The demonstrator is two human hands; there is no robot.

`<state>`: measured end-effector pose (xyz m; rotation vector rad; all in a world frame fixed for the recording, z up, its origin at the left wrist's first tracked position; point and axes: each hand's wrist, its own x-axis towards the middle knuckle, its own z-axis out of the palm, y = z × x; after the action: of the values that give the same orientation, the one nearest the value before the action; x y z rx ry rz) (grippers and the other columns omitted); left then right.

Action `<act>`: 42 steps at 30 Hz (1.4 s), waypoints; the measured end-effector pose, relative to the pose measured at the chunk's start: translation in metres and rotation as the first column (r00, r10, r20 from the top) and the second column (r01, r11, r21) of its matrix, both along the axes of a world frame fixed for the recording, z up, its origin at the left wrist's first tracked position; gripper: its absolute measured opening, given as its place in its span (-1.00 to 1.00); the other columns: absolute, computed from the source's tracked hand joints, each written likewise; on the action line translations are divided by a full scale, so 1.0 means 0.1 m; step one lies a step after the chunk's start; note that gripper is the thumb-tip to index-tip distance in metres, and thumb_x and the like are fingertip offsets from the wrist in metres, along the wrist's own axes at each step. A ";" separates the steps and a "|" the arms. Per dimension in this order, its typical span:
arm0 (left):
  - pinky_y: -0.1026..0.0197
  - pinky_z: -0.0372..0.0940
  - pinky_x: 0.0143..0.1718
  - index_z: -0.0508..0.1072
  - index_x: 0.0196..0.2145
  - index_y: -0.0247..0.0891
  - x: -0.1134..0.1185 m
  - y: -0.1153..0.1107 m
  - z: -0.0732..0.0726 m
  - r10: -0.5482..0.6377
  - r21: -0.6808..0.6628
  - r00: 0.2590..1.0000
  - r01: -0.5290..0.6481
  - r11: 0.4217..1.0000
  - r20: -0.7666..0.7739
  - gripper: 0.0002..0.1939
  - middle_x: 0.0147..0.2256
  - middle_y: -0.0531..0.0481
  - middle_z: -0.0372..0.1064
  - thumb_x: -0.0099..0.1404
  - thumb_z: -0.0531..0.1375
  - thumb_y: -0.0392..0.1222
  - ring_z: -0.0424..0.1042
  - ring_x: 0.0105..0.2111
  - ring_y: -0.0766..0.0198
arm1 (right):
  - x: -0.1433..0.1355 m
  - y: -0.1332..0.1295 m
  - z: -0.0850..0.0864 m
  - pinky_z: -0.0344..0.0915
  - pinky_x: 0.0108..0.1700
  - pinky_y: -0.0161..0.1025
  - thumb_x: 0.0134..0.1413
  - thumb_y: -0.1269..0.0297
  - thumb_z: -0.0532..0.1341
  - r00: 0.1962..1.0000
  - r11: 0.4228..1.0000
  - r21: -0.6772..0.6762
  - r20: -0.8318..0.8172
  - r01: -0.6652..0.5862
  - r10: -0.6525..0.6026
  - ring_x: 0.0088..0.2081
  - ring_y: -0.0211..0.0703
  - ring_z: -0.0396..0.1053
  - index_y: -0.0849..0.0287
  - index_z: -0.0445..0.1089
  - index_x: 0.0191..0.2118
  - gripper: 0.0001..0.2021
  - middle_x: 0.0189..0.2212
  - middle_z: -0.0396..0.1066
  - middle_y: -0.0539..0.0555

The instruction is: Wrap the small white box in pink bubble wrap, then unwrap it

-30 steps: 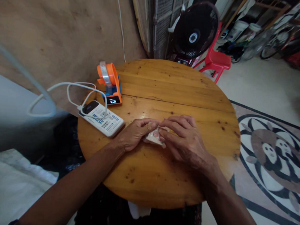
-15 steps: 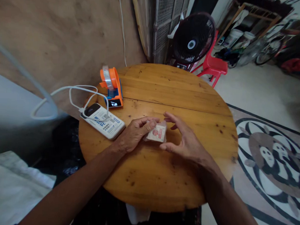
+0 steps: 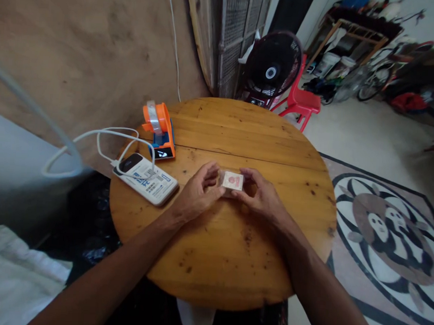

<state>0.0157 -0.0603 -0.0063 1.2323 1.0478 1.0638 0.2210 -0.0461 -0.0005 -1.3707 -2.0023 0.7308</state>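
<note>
A small square packet, pale with a red print and wrapped in clear plastic, is between my two hands over the wooden table. My left hand holds it from the left side, its thumb at the near left corner and its curled fingers behind the loose plastic. On the right edge, my right hand grips the packet between thumb and index finger. The other right fingers are curled and partly hidden. Whether the packet touches the tabletop I cannot tell.
A white power bank with a looped white cable lies left of my hands. Behind it stands an orange and blue tape dispenser. Past the round table are a fan and a red chair.
My right hand has closed in from the right and taken the packet's edge. The left fingers have loosened and shifted to its left side. The packet has turned and moved slightly right and up.
</note>
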 end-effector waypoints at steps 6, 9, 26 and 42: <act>-0.07 0.11 0.25 0.10 0.28 -0.23 0.02 -0.01 -0.08 -0.022 0.102 0.993 0.034 0.994 -0.117 -0.30 0.27 -0.25 0.10 0.22 0.21 -0.22 0.22 0.21 0.06 | 0.05 -0.01 -0.04 0.22 0.14 0.15 -0.06 0.13 0.36 0.993 0.998 0.013 0.098 -0.063 0.061 0.12 0.15 0.33 0.11 0.13 0.27 -0.24 0.13 0.33 0.27; -0.05 0.17 0.22 0.10 0.27 -0.23 0.03 -0.01 -0.09 -0.046 0.125 0.995 0.057 0.990 -0.092 -0.33 0.21 -0.24 0.21 0.24 0.19 -0.23 0.28 0.17 0.10 | 0.04 -0.02 -0.02 0.22 0.14 0.15 -0.02 0.16 0.34 0.991 0.997 0.013 0.116 -0.073 0.072 0.12 0.15 0.32 0.12 0.10 0.29 -0.25 0.14 0.33 0.28; 0.04 0.31 0.06 0.48 -0.09 -0.27 0.08 -0.01 -0.06 0.145 0.484 0.940 0.024 0.875 -0.310 -0.77 -0.05 -0.15 0.40 0.30 0.16 -0.26 0.40 -0.02 0.19 | 0.00 0.01 -0.04 0.25 0.12 0.14 -0.03 0.16 0.33 0.992 0.996 0.049 0.103 -0.078 0.072 0.09 0.17 0.36 0.14 0.12 0.29 -0.26 0.09 0.39 0.25; 0.04 0.29 0.07 0.47 -0.05 -0.29 0.13 -0.01 -0.20 0.195 0.493 0.949 -0.050 0.868 -0.247 -0.70 0.01 -0.20 0.27 0.26 0.20 -0.18 0.34 0.04 0.15 | 0.26 0.24 -0.17 0.10 0.26 0.13 -0.19 -0.03 0.41 0.888 0.926 -0.193 -0.400 -0.325 0.229 0.24 0.11 0.19 -0.10 0.14 0.26 -0.15 0.27 0.18 0.08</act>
<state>0.0287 -0.0612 -0.0261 1.7876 1.1313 1.3241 0.2471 -0.0226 -0.0173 -0.9838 -1.8586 1.3161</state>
